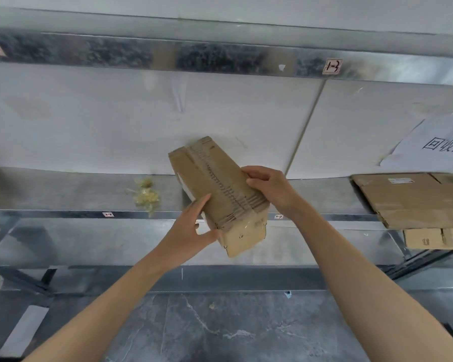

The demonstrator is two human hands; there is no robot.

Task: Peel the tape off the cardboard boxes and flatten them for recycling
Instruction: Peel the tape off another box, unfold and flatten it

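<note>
Head view: cardboard box, tilted, held above the metal shelf. Left hand clasps its near left side; right hand grips its right edge. Flattened cardboard lies far right.

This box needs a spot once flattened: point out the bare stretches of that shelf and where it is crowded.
Bare shelf lies between the held box and the flattened cardboard stack, and again left of the tape wad. The right end is crowded: the stack fills it, with a paper sign behind it.
</note>
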